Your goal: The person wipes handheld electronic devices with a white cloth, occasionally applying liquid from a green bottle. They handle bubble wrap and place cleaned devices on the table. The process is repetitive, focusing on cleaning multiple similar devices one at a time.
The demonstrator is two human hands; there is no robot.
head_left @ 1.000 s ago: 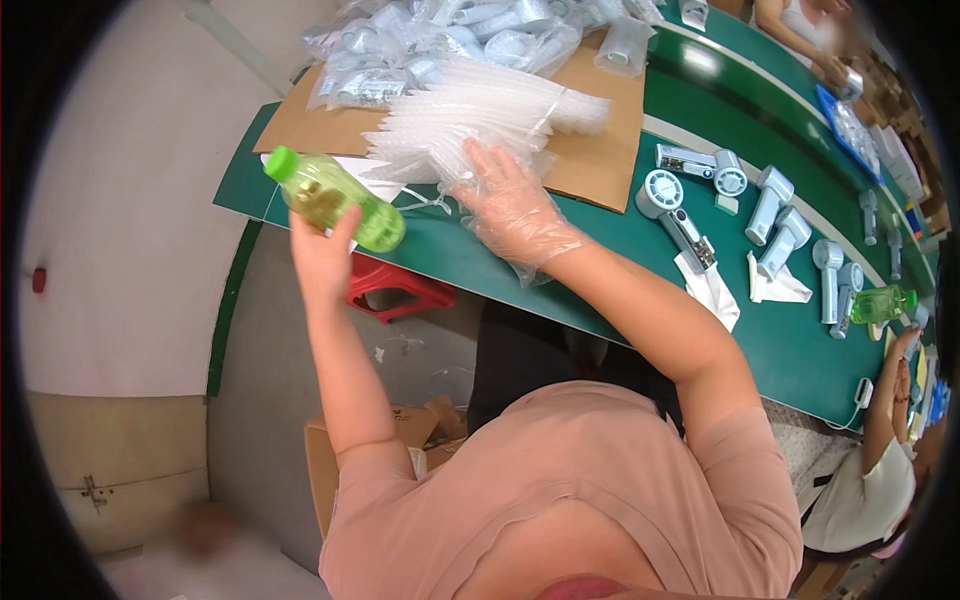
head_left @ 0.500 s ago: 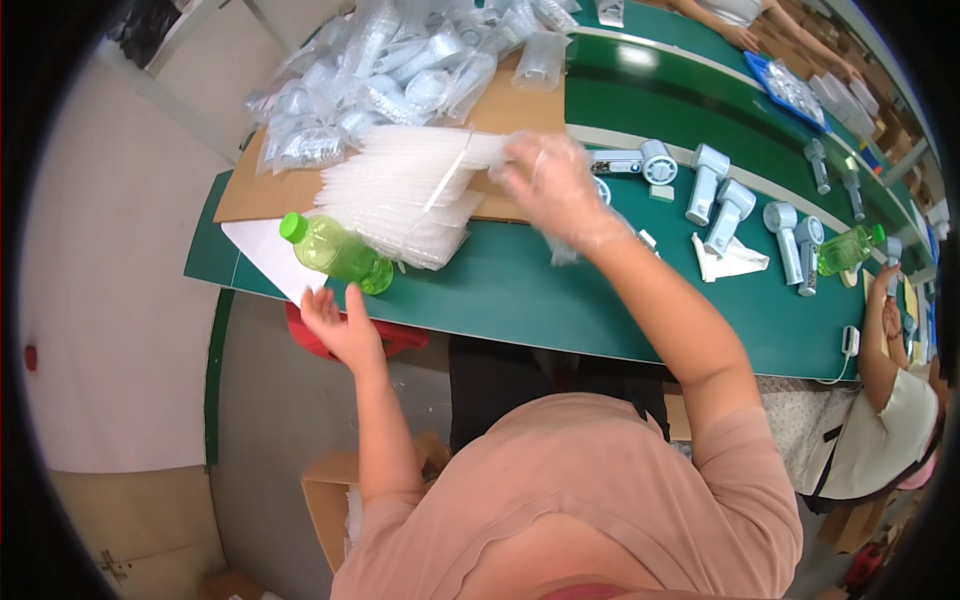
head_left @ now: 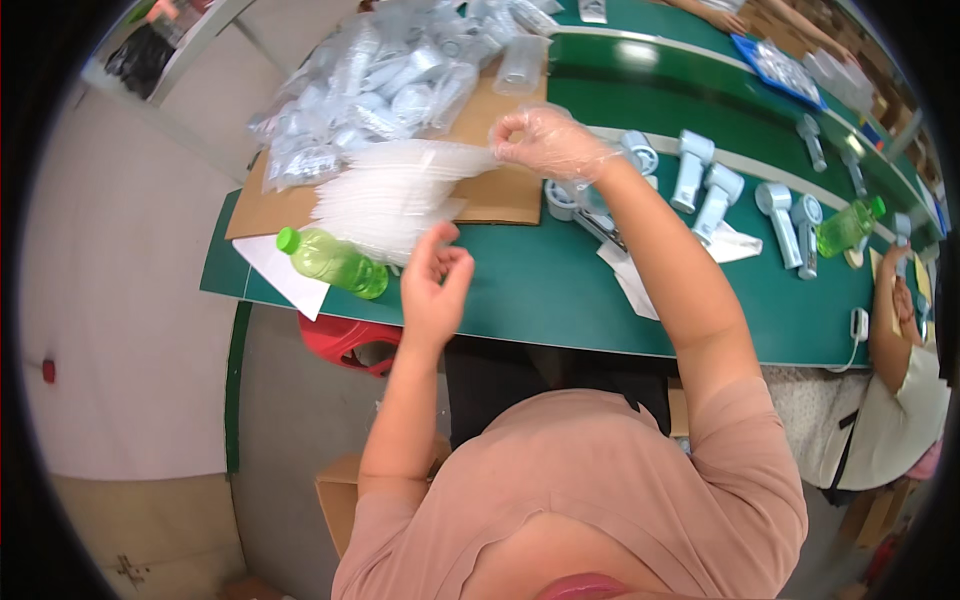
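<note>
A fanned stack of white bubble bags (head_left: 385, 195) lies on the cardboard sheet. My right hand (head_left: 550, 145), in a thin clear plastic glove, pinches the end of a bag at the stack's right side. Bare and holding nothing, my left hand (head_left: 435, 285) hovers over the table's near edge with fingers loosely bent and thumb apart. To its left a green-capped bottle (head_left: 340, 265) lies tilted on its side. A pale blue handheld fan (head_left: 565, 200) rests just below my right wrist, partly hidden by the glove and forearm.
Behind the stack rises a heap of bagged fans (head_left: 380, 85) on the cardboard (head_left: 515, 200). Several bare fans, including one fan (head_left: 692, 170), lie to the right, near a second green bottle (head_left: 848, 228). A co-worker (head_left: 900, 390) sits at the right; another's hands show across the table.
My left hand has moved right and up, away from the bottle to the front of the stack. My right hand has shifted slightly left and up at the bags' end.
</note>
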